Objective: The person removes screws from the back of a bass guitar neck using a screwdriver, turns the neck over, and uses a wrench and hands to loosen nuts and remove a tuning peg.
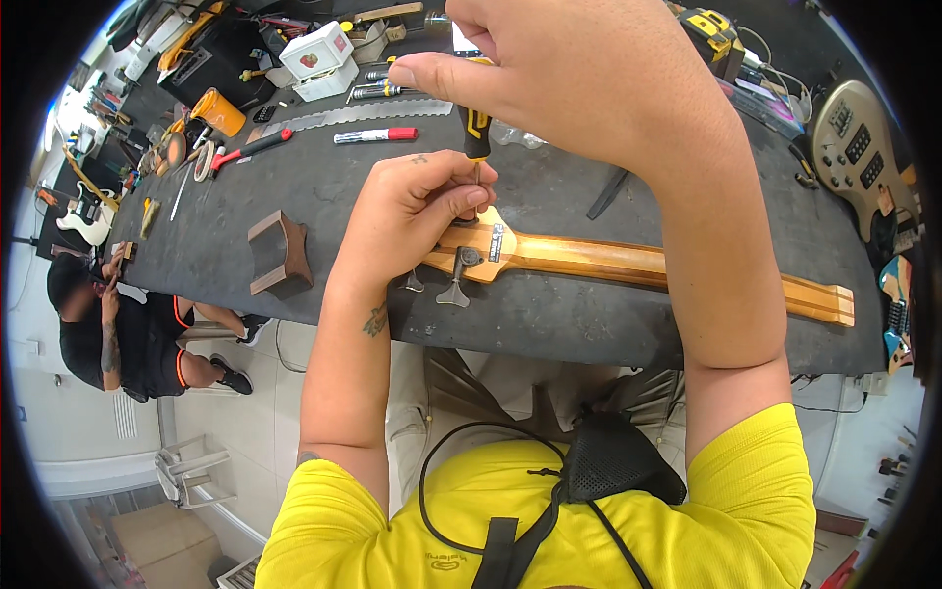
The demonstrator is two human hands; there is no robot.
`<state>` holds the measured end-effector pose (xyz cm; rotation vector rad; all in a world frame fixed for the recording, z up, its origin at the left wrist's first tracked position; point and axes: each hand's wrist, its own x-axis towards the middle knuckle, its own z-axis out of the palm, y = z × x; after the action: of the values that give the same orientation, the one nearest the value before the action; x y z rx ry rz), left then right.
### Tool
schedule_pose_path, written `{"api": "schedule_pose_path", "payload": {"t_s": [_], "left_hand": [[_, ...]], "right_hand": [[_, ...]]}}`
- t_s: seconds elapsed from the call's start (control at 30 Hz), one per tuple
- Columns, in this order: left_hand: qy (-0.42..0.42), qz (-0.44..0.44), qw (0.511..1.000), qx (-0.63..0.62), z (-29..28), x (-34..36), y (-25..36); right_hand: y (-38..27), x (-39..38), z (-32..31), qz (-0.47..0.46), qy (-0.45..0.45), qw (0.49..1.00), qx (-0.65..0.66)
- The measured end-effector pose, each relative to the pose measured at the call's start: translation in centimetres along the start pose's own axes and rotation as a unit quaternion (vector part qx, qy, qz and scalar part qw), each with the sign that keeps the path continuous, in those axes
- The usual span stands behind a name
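My left hand [417, 211] pinches the thin shaft of a screwdriver [476, 133] between thumb and fingertips, over the headstock of a guitar neck. The screwdriver stands upright, with a black and yellow handle. Above it, my right hand [579, 83] has its thumb stretched out across the handle's upper end, apart from the forefinger; its other fingers are out of view. The striped wooden neck [599, 259] lies back side up, pointing right. A metal tuning machine [452, 280] sits on the headstock's near edge. My left fingers hide the screwdriver's tip.
On the dark workbench [383, 324] are a curved wooden block [279, 253], a red-capped marker [376, 135], a toothed metal strip [363, 116] and a red-and-black-handled tool [252, 147]. A guitar body [863, 147] stands far right. A person [118, 329] sits at the left.
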<state>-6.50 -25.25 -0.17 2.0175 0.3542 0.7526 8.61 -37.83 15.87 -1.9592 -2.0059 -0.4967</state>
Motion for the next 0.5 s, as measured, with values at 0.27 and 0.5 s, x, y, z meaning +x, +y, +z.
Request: {"api": "schedule_pose_path", "payload": {"t_s": [0.27, 0.5], "left_hand": [[-0.002, 0.01, 1.0, 0.025, 0.1, 0.2, 0.1], [0.004, 0.01, 1.0, 0.009, 0.1, 0.1, 0.1]], "right_hand": [[0.5, 0.5, -0.1, -0.001, -0.05, 0.998, 0.025], [1.0, 2.1, -2.7, 0.004, -0.186, 0.979, 0.086]]}}
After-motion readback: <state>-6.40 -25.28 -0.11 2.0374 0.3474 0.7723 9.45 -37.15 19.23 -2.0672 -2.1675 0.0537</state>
